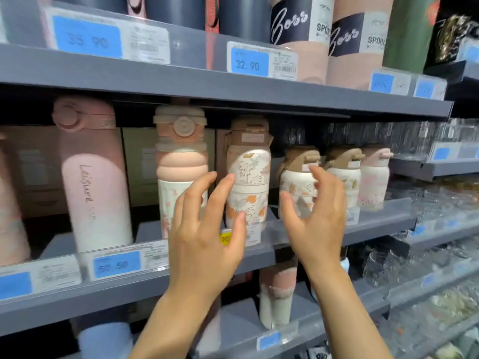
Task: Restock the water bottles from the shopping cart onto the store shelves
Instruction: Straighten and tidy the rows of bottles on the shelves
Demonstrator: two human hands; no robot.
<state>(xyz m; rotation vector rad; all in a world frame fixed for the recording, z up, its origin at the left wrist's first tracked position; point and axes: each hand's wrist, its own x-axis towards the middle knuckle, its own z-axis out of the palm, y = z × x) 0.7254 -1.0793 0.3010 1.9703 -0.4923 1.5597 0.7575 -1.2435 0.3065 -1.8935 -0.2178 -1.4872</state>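
Here the middle shelf [324, 235] is being faced up; the tall floral bottle [247, 177] stands at its front, flanked by the left hand [204, 237] and right hand [315, 216], both spread and grasping nothing. Next, probably, a straightening nudge is called for; the cart is unseen.

Blue price tags [249, 62] sit in clear strips along the shelf edges; one reads 32.90. Clear glassware [425, 255] crowds the racks at far right.
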